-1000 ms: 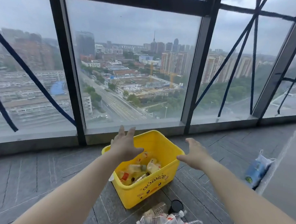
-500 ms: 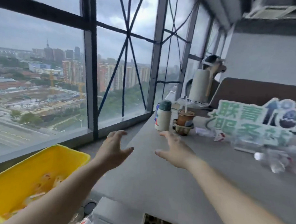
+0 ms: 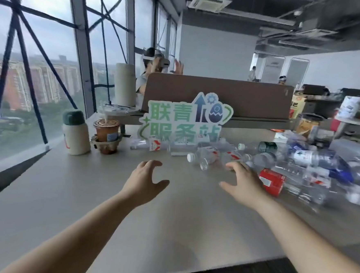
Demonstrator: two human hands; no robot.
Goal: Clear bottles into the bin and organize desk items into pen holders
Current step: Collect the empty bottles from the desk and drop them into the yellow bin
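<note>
Several empty clear plastic bottles (image 3: pixel 204 156) lie in a heap on the right half of the grey desk (image 3: pixel 85 193), with a red can (image 3: pixel 272 182) among them. My left hand (image 3: pixel 145 179) hovers over the desk with loosely spread fingers and holds nothing. My right hand (image 3: pixel 243 183) is also empty, fingers relaxed, just left of the red can and close to the nearest bottles. The yellow bin is out of view.
A cream flask with a green lid (image 3: pixel 76 133) and a brown drink cup in a holder (image 3: pixel 106 136) stand at the back left. A green-lettered sign (image 3: pixel 184 118) leans on a brown partition (image 3: pixel 220 96). A person with a headset (image 3: pixel 156 64) sits behind it. Windows run along the left.
The view has swung right from the yellow bin on the floor to the desk. Both empty hands now reach over the desk toward the bottle heap.
</note>
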